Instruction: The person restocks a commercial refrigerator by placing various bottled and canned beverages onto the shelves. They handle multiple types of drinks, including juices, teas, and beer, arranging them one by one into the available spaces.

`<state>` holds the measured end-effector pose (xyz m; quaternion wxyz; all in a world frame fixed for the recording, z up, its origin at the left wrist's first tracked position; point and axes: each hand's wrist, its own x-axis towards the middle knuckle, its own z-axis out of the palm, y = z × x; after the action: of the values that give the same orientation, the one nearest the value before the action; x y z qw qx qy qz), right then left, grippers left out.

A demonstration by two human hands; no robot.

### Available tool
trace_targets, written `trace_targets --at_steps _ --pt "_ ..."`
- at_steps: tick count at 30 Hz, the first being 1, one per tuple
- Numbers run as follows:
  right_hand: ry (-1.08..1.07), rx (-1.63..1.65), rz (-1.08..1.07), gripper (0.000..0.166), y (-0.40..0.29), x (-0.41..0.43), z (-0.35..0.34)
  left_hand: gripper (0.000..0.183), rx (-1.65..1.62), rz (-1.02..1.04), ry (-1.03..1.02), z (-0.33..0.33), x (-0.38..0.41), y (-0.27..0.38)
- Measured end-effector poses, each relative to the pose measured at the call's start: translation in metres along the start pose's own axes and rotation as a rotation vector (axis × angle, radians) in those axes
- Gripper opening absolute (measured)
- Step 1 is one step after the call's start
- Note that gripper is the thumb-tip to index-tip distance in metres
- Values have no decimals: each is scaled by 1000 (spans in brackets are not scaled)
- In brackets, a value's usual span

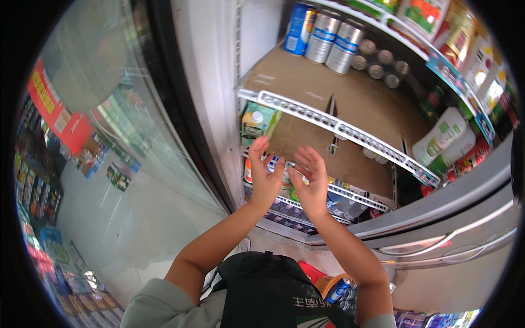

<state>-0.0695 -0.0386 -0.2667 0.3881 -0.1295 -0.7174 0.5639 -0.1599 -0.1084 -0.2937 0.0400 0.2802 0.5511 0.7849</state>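
Observation:
My left hand and my right hand are raised in front of an upright display fridge, fingers apart and slightly curled, with nothing held between them. Just beyond my left hand a green carton with a white cap stands on a cardboard-lined lower shelf. On the cardboard-lined shelf above, a blue can and two silver cans stand in a row at the left, and several more cans lie with their ends facing out.
A glass door stands open at the left. White wire shelf edges cross in front. White-green bottles are at the right. Below, an orange tub holds a blue can and others. Stocked shelves show through the glass.

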Motion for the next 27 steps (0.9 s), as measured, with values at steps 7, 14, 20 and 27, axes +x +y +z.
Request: trace_targets --at_steps 7,14,20,27 --pt "26 -95 109 76 64 65 55 75 85 -25 -10 -37 20 -26" --pt "-87 -304 151 84 97 100 63 78 66 -55 -59 -44 32 -45" --pt "-108 -367 185 78 100 114 67 79 84 -60 -73 -48 35 -59" --pt "-148 77 148 75 94 96 54 82 180 -19 -29 -44 21 -55"
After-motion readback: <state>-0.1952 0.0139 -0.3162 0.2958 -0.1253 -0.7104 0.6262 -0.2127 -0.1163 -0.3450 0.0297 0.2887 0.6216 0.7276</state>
